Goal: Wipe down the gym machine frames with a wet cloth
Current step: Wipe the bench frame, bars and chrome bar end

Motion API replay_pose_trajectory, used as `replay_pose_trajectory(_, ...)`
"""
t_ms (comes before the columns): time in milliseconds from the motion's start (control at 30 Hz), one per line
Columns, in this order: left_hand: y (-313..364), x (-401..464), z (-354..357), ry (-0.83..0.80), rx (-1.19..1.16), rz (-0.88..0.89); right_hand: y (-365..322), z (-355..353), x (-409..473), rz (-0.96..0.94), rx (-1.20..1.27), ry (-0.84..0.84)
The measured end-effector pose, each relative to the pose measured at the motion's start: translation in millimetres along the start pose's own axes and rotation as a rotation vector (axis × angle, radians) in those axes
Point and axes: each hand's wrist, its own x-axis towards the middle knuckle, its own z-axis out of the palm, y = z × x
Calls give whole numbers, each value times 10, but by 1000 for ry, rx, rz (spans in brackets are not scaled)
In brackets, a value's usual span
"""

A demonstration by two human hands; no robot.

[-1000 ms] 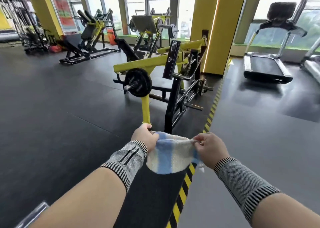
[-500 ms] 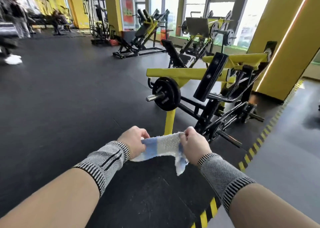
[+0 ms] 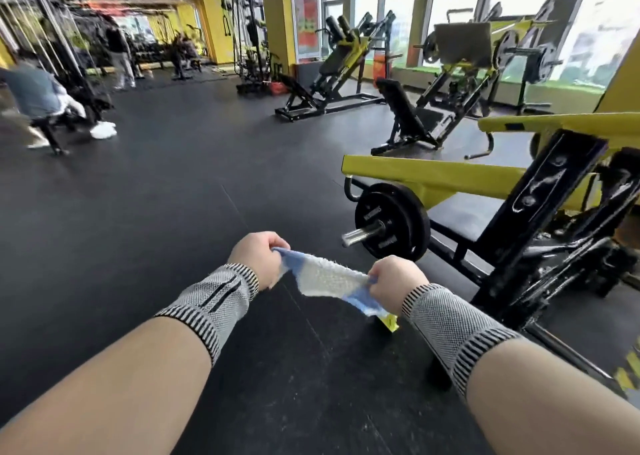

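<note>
both hands are out in front with a white and blue cloth (image 3: 327, 278) stretched between them. left hand (image 3: 258, 259) is fisted on the blue end, right hand (image 3: 394, 283) pinches the other end, where a blue corner hangs down. grey knit wrist sleeves on both arms. the cloth is up over the black floor (image 3: 156, 195), not touching anything. the yellow and black machine frame (image 3: 450, 181) sits just right of them, its weight plate (image 3: 393, 226) near the right hand.
</note>
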Motion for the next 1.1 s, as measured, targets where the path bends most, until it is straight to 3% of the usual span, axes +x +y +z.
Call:
replay_pose_trajectory(100, -37, 478, 23, 35, 29, -44, 41, -29, 536, 60, -5, -20)
replay_pose_trajectory(233, -183, 1132, 48, 109, 67, -117, 83, -60, 1447, 112, 207, 44)
replay_pose_trajectory(433, -418, 1926, 39, 238, 90, -371, -44, -171, 2717, 3, 492, 94)
replay_pose_trajectory(733, -1022, 2738, -264, 270, 29, -641, -845, 117, 4228, -110, 654, -101)
replay_pose_trajectory(867, -1520, 3234, -488, 305, 0, -676, -1549, 434, 4894, -1, 853, -262)
replay_pose_trajectory(967, -1977, 3668, -737, 345, -19, -686, -2161, 640, 5294, 109, 1072, -475)
replay_pose_trajectory(1100, -2490, 4222, -1151, 363, -83, -702, -2920, 817, 5745, -2, 1066, -777)
